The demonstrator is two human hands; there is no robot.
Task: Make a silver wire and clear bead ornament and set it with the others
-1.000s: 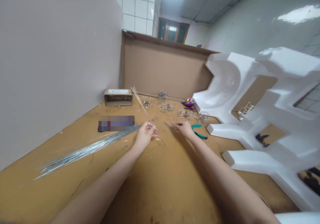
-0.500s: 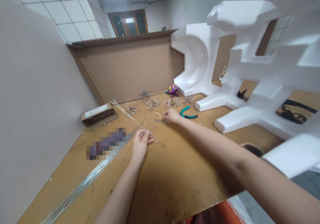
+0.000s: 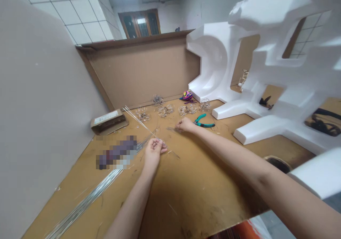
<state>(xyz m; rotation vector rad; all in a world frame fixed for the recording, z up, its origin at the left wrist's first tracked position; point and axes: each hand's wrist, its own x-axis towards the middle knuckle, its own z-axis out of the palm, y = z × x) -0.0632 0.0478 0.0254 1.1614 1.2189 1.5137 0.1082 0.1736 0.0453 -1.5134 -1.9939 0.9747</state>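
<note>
My left hand [image 3: 153,150] is closed in a pinch around a few long thin metal wires [image 3: 139,120], which slant up and away to the left. Ahead of it and to the right, my right hand [image 3: 185,124] has its fingertips pressed together at a small heap of short wire pieces [image 3: 171,128]; whether it grips one is too small to see. Teal-handled pliers [image 3: 205,125] lie just right of that hand. A bent bit of wire [image 3: 174,154] rests beside my left hand. The long wire bundle [image 3: 90,198] runs along the left side of the table.
Several curled wire shapes [image 3: 165,110] lie along the back, near a colourful ball-like object [image 3: 187,95]. White moulded foam [image 3: 255,130] stands on the right. A small cardboard box [image 3: 109,120] and a blurred-out item [image 3: 117,152] are at left. Cardboard [image 3: 144,66] walls the back.
My right hand has dipped slightly toward the heap, and the short wire piece that stuck out from its fingers no longer shows there. My left hand keeps its wires. The view has shifted slightly.
</note>
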